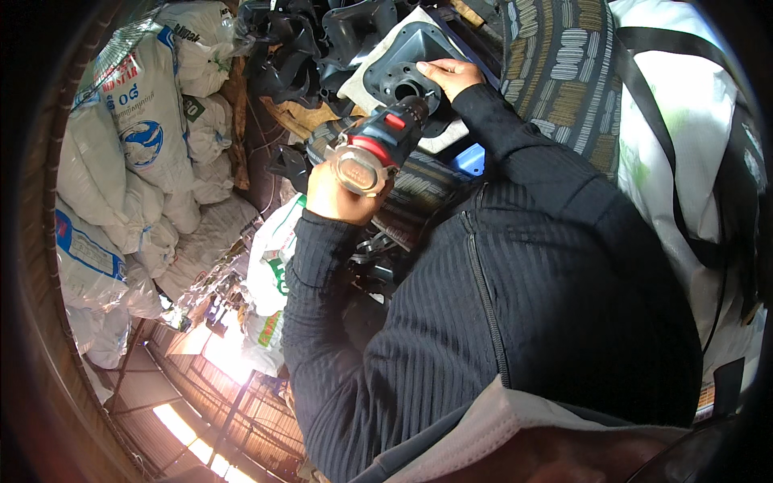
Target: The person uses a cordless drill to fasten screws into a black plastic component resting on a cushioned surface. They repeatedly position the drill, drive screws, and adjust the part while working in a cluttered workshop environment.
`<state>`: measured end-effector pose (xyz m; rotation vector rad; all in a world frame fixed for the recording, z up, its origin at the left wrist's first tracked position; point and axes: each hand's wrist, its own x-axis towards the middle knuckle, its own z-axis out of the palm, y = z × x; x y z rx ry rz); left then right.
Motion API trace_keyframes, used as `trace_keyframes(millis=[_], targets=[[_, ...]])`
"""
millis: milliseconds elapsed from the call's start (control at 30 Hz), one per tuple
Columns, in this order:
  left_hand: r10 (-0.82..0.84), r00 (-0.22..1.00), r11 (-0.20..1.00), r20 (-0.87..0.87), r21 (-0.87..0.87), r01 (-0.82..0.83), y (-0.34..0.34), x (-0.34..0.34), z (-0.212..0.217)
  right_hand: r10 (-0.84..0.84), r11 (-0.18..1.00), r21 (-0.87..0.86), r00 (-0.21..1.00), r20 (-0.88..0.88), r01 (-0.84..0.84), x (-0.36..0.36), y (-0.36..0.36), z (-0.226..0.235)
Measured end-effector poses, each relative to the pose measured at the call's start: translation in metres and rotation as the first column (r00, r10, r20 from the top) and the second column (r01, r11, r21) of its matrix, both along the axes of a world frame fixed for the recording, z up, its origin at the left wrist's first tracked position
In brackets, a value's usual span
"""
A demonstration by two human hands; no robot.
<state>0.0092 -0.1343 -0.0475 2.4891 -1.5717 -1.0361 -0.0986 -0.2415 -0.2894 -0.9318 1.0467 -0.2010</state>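
My left hand is wrapped round the grip of a cordless drill with a dark body and red details. The drill's chuck points away from me, toward a black moulded plastic part. That part has a wide, flared base and a round flange with holes round a larger opening. The chuck is close to the flange; whether the bit touches it I cannot tell. My right hand pinches the flange's edge between thumb and fingers. Beneath the part lies a whitish, board-like piece.
More black plastic parts are heaped beyond and left of the work. Stuffed white sacks are stacked on the left. Patterned dark cushioning and a large white bag with black straps lie on the right. A blue piece sits below my right wrist.
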Motion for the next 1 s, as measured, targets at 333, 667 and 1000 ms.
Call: trace_keyframes(millis=[333,667,1000], targets=[[-0.201,0.976,0.973,-0.087,0.1,0.21,-0.031,0.001,-0.001,-0.047,0.991,0.13,0.998,0.037,0.042,-0.009,0.0,0.018],[-0.197,0.98,0.979,-0.004,0.046,0.197,-0.021,-0.005,-0.019,-0.004,0.998,0.057,1.0,-0.005,0.005,-0.012,0.002,0.019],[-0.096,0.995,0.986,0.003,0.135,0.095,-0.02,-0.007,-0.016,-0.031,0.997,0.075,0.999,-0.038,0.034,-0.001,-0.003,0.001]])
